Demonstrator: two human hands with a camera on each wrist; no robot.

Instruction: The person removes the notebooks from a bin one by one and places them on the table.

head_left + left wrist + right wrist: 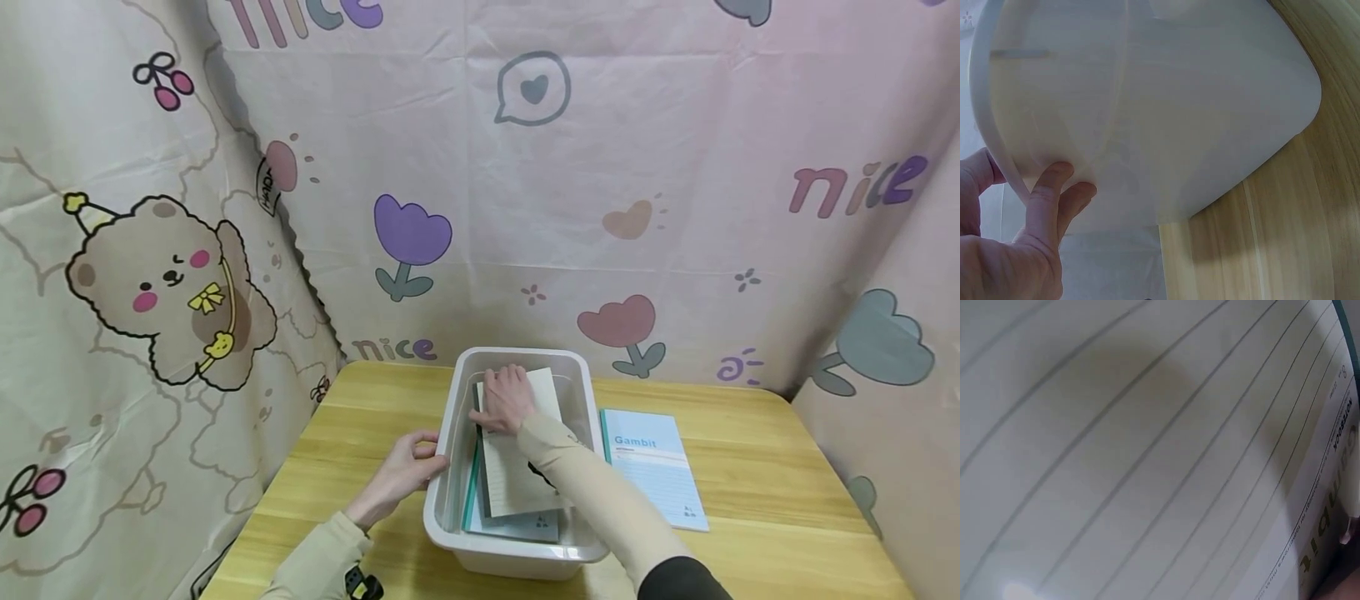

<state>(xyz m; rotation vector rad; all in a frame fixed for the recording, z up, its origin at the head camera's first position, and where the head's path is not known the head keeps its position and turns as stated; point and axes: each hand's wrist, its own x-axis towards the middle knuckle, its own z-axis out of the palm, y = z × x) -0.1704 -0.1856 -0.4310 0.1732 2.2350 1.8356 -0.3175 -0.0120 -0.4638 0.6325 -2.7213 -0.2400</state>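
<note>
A white plastic bin [517, 550] stands on the table with notebooks in it. My left hand [408, 468] pinches its left rim, and in the left wrist view the left hand [1029, 231] has fingers against the outer wall. Inside, a notebook with a cream lined cover [517, 479] lies over a blue one with a teal spine [517, 527]. My right hand [506, 400] rests on the cream notebook's upper part, fingers extended and thumb spread toward the left edge. A lined notebook cover [1147, 425] printed "Gambit" fills the right wrist view.
Right of the bin, a blue "Gambit" notebook [656, 467] lies flat on the wooden table [772, 467]. A printed fabric curtain [675, 167] hangs behind the table and along both sides.
</note>
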